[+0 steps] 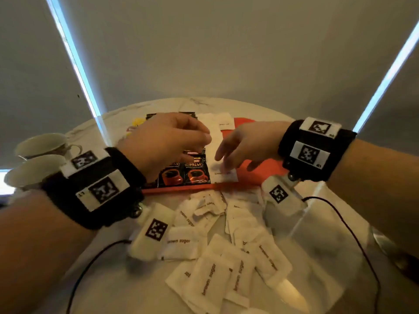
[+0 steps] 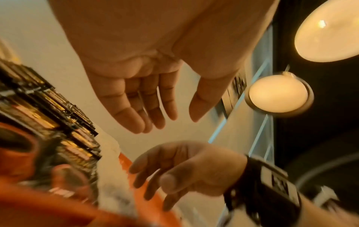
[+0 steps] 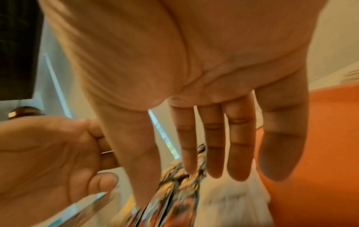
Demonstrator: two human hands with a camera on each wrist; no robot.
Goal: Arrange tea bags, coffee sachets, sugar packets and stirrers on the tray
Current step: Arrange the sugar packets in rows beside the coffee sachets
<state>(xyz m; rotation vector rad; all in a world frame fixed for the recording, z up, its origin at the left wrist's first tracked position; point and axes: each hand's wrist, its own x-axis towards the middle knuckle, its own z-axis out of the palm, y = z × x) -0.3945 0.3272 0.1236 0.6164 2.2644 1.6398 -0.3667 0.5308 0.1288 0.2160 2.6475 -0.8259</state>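
- Head view: my left hand [image 1: 167, 141], at centre frame, hovers over the flat orange plastic tray [image 1: 265, 171], its fingers bent and the tips drawn together; whether they pinch anything I cannot tell. My right hand [image 1: 240, 148], right of centre, spreads relaxed fingers down onto a white paper sugar packet [image 1: 225, 174] lying on the tray beside the black coffee sachets with red cups [image 1: 184, 173]. More white brown-sugar packets [image 1: 217, 268] lie loose on the pale marble table [image 1: 317, 257] in the lower half. Two white cups [image 1: 43, 145] stand at left.
- Left wrist view: my left palm fills the top, fingers [image 2: 134, 107] loosely extended, nothing visible in them.
- Right wrist view: blurred; my right fingers [image 3: 213, 145] hang straight, holding nothing.
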